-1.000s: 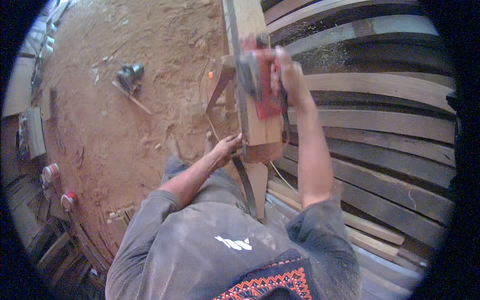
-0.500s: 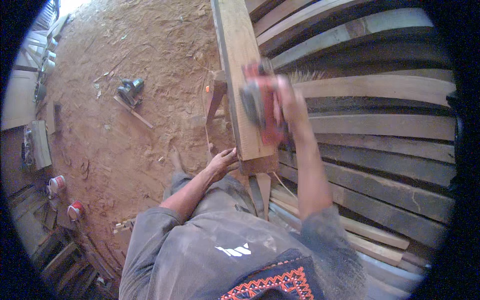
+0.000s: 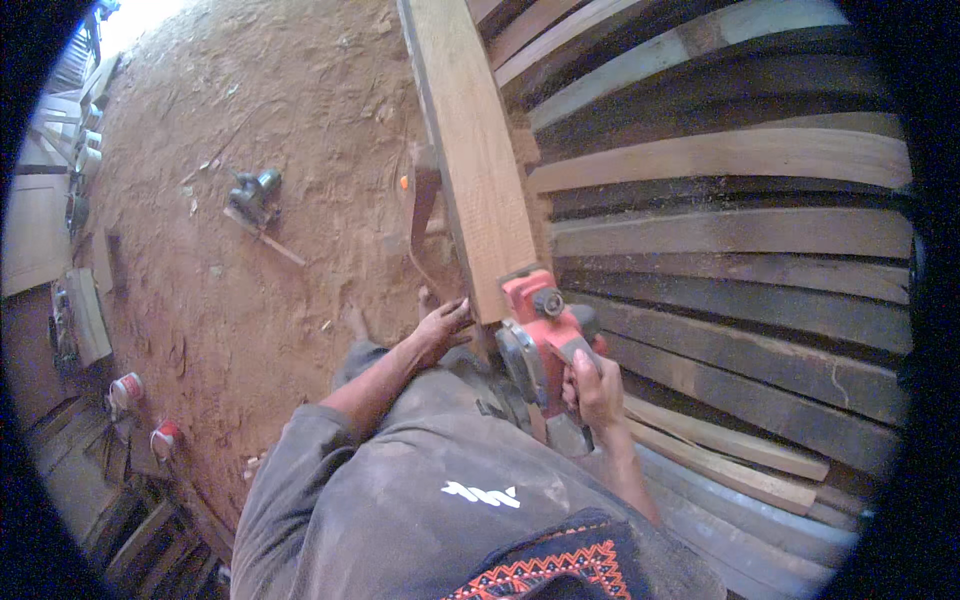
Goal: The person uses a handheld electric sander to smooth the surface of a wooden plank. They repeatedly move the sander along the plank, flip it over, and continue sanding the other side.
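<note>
My right hand [image 3: 594,392] is wrapped round the rear handle of a red electric planer [image 3: 548,318]. The planer's front end rests on the near end of a long wooden beam [image 3: 470,150], while its rear hangs past that end towards my body. My left hand [image 3: 441,332] touches the beam's left side close to the near end, its fingers stretched out and holding nothing. The beam's upper face is pale and flat, and it runs away from me to the top of the view. Its near end is partly hidden by the planer.
A wooden support [image 3: 424,190] stands under the beam. Stacked boards [image 3: 740,232] fill the right side. Another power tool [image 3: 254,195] lies on the brown dirt floor [image 3: 300,90] at the left. Two tubs, one a red and white tub [image 3: 165,440], stand further left.
My right hand has drawn the planer back along the beam towards me, to its near end. The left hand stays by the beam's side. The view has shifted slightly.
</note>
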### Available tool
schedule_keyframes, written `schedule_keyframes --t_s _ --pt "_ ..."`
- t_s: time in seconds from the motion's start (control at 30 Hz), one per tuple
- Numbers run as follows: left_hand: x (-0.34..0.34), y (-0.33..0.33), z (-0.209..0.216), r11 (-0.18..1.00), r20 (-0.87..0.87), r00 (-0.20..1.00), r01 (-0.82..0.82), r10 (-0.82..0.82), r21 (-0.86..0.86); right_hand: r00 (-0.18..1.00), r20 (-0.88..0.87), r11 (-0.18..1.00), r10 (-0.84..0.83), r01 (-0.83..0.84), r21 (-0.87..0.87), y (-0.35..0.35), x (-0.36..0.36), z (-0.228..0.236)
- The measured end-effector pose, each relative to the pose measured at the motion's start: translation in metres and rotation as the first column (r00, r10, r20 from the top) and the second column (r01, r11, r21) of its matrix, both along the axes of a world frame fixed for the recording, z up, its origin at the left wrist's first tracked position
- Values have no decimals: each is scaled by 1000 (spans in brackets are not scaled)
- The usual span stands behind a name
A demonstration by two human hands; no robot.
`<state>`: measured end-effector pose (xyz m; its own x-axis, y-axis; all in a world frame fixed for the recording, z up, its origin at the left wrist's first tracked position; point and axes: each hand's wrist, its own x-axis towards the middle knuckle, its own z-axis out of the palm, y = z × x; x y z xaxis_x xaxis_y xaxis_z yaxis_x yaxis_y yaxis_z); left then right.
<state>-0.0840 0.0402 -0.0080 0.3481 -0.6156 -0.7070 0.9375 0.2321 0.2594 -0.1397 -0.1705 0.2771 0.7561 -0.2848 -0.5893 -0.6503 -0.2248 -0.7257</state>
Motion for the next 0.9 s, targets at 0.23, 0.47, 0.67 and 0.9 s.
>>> schedule_keyframes --t_s 0.23,0.47,0.67,0.9 --pt "-6 -3 -25 998 12 999 -40 41 -42 871 346 937 350 -319 -144 6 260 -52" --pt "-3 3 -37 987 209 973 118 -93 -107 779 293 824 554 -463 -326 8 185 -47" --pt "4 -2 -22 993 22 996 87 -86 -77 992 56 994 111 -110 -18 30 -6 -18" --pt "2 -3 4 1000 77 997 -9 11 -20 864 416 957 282 -225 -182 55 258 -55"
